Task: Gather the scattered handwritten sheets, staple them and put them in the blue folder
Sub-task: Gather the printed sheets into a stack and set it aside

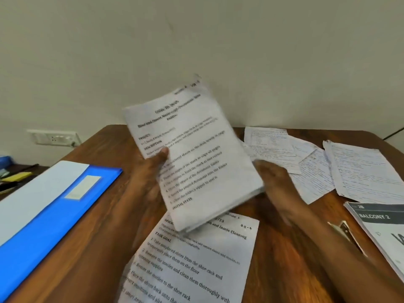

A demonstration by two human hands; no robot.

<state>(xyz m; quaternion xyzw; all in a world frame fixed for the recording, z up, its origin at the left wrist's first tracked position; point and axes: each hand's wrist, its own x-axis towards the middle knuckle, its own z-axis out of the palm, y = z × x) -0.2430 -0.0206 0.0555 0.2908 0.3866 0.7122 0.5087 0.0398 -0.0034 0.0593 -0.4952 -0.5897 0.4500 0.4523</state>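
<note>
Above desk (105, 215), hands (153, 169) holding printed stack (196, 158)

The held printed sheet (192, 154) reads "DESCRIPTION" and "INITIAL STATE". The near sheet (192, 265) on the table reads "TASK GOAL". The right booklet (380, 228) reads "BALCONY 2".

The single head view looks forward and down, close over the wooden desk (273, 248), facing the wall (196, 40) behind it.
</note>
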